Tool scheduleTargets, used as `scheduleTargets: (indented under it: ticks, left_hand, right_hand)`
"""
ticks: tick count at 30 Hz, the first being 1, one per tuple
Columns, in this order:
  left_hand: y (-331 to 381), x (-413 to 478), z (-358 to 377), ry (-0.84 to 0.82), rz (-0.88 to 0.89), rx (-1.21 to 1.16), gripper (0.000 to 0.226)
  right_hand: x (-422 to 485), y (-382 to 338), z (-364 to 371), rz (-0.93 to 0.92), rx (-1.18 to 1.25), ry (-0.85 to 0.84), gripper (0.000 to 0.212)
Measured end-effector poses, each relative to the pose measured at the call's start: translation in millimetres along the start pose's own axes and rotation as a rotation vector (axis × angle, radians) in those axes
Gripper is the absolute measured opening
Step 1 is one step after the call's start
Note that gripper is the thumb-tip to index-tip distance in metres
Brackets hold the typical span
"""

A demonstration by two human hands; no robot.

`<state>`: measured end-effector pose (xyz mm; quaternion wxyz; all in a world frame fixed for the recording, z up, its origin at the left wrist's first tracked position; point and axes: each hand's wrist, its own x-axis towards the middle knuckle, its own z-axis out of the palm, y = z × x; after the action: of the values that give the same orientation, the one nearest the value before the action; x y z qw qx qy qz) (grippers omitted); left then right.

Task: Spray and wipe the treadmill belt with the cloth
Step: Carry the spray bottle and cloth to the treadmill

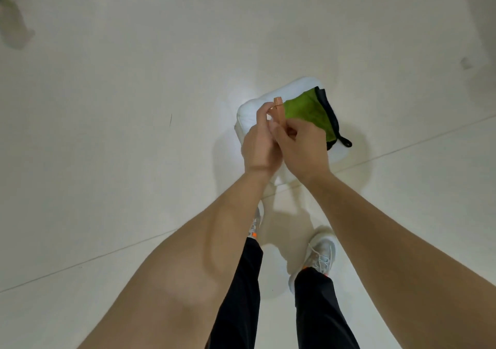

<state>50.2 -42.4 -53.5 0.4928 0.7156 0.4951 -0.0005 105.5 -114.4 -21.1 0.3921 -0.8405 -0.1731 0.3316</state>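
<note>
**Spray bottle gripped in both hands over a stool that bears the cloth**

At the far left a pale tiled floor [107, 134] is seen, crossed by a thin joint line [80, 262] that rises toward the right. Toward the middle, the left hand [259, 147] is held over a white stool [300, 87]. Its fingers are curled round the orange head of a spray bottle [278, 108]. Only the orange top and neck of the bottle are shown, as the body is hidden behind the hands.

Just to the right, and touching the left hand, the right hand [302, 151] is closed on the same bottle, with its fingertips pinched at the orange neck. Both forearms are bare.

Right of the hands, a green cloth [308, 114] with a black border is laid folded on top of the stool, and its near left part is covered by the right hand. A small black loop on the cloth lies at the stool's right edge. The cloth is gripped by neither hand.

Below the hands, black trousers [241, 295] and pale laced shoes [322, 254] with orange marks are seen above the floor. The right shoe is in full view, while the left one is mostly hidden behind the left forearm.
</note>
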Motion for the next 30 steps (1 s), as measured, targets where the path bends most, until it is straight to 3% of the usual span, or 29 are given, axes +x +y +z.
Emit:
scheduleTargets:
  ticks: [3, 7, 11, 14, 16, 18, 20, 22, 26, 30]
  left_hand:
    - [-11.9, 6.9, -5.7, 0.034, 0.025, 0.007, 0.043]
    - [-24.9, 20.3, -16.9, 0.103, 0.018, -0.057, 0.046]
    - [-21.6, 39.4, -17.7, 0.158, 0.008, -0.184, 0.035]
    - [-16.7, 55.8, -13.4, 0.155, 0.011, -0.219, 0.033]
    - [-10.7, 62.6, -8.7, 0.143, 0.019, -0.214, 0.033]
    - [-4.8, 65.8, -4.7, 0.127, 0.033, -0.192, 0.034]
    - [3.7, 64.8, -2.4, 0.101, 0.034, -0.173, 0.034]
    - [16.0, 60.7, -3.2, 0.075, 0.028, -0.155, 0.034]
    - [68.4, 36.6, -13.1, -0.058, 0.08, -0.071, 0.036]
    - [154.0, -1.3, -30.0, -0.219, 0.172, 0.002, 0.036]
  right_hand:
    - [3.9, 6.5, -10.7, 0.012, 0.103, 0.032, 0.039]
    - [33.1, 59.4, -17.7, 0.178, -0.103, 0.138, 0.032]
    - [72.9, 101.2, -4.2, 0.244, -0.543, -0.107, 0.079]
    - [86.3, 116.7, 16.5, 0.239, -0.74, -0.154, 0.103]
    - [81.0, 122.8, 26.9, 0.217, -0.826, -0.084, 0.1]
    - [74.1, 124.4, 31.9, 0.16, -0.879, 0.001, 0.071]
    - [74.2, 117.2, 24.6, 0.135, -0.806, 0.054, 0.037]
    - [75.3, 102.8, 6.7, 0.21, -0.556, 0.043, 0.021]
    - [47.6, 64.8, -60.6, 0.532, 0.108, -0.006, 0.009]
    - [-9.4, 7.5, -141.7, 0.587, 0.329, 0.108, 0.018]
